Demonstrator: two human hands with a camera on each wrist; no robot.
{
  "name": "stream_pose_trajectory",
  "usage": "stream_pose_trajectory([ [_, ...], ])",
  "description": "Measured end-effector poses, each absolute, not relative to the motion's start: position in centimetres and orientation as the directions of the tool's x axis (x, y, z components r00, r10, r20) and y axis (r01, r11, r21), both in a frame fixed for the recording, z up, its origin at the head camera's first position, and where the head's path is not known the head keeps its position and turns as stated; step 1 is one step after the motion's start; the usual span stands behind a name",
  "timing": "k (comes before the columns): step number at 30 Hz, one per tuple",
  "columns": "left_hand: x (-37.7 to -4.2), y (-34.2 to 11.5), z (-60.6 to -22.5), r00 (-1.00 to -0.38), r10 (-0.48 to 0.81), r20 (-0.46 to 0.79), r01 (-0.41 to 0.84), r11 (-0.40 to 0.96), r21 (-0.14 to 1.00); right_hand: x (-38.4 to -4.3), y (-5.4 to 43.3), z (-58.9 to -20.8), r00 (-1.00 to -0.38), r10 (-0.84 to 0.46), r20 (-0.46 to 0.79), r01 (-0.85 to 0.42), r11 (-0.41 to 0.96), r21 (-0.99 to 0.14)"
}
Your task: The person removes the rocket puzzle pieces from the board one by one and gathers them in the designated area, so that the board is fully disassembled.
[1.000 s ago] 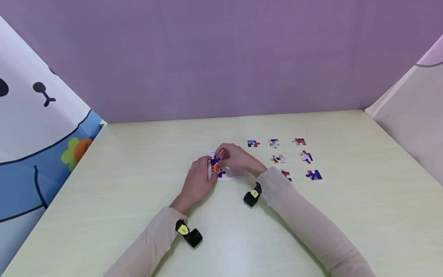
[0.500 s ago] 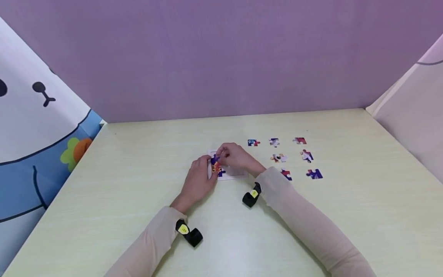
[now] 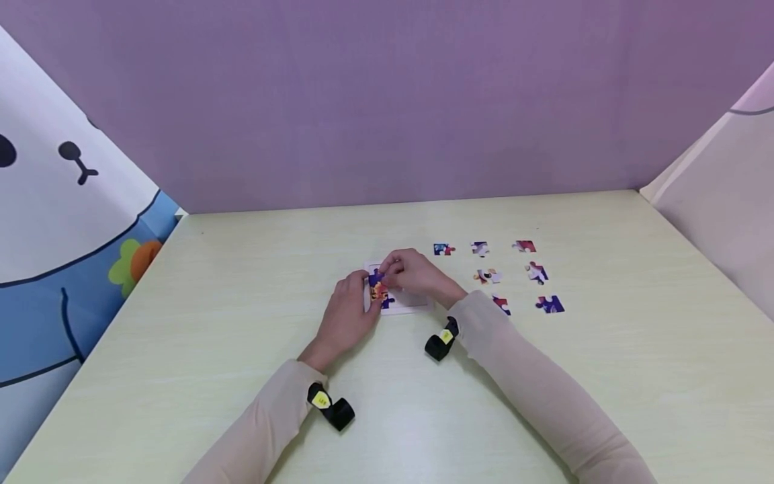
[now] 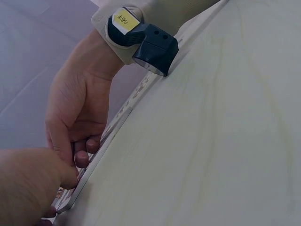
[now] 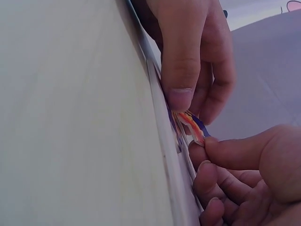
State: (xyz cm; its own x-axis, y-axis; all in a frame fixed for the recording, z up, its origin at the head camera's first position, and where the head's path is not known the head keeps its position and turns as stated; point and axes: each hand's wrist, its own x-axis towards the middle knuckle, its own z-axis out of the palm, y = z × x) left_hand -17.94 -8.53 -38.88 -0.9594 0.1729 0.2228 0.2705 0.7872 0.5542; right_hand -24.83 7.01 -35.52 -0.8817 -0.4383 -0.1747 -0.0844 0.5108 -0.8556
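Note:
A small puzzle board (image 3: 417, 302) with a pale border lies on the table, purple and orange jigsaw pieces (image 3: 378, 292) along its left side. My left hand (image 3: 347, 314) holds the board's left edge, fingers at the far part and thumb near the front corner. In the right wrist view, that thumb presses close to a tilted jigsaw piece (image 5: 194, 126) with red, orange and purple print. My right hand (image 3: 415, 274) pinches this piece between thumb and index finger over the board. Its other fingers curl beside the board's rim and cover part of the board.
Several loose jigsaw pieces lie spread to the right, among them a blue-red one (image 3: 443, 249) at the back and a purple one (image 3: 549, 304) nearer. A piece (image 3: 501, 304) is partly hidden by the right sleeve. A purple partition (image 3: 399, 107) stands behind the table (image 3: 230, 296).
My right hand's fingers shift very slightly over the board with the jigsaw piece. The left hand and the loose pieces stay where they were.

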Motion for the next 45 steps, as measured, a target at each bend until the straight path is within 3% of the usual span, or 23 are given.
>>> stream_pose_trajectory([
  [15,-18.1,-8.4,-38.9,-0.956,0.183,0.229,0.282,0.787,0.549,-25.3,8.4,-34.5,-0.893,-0.401,-0.204,-0.059,0.553,-0.831],
  [29,-18.1,-8.4,-39.0,-0.959,0.187,0.212,0.274,0.803,0.53,-25.7,10.4,-33.2,-0.907,-0.393,-0.152,-0.082,0.518,-0.852],
  [45,-18.4,-8.1,-39.1,-0.96,0.187,0.207,0.271,0.8,0.536,-25.5,15.2,-32.9,-0.948,-0.293,-0.12,-0.105,0.65,-0.753],
])
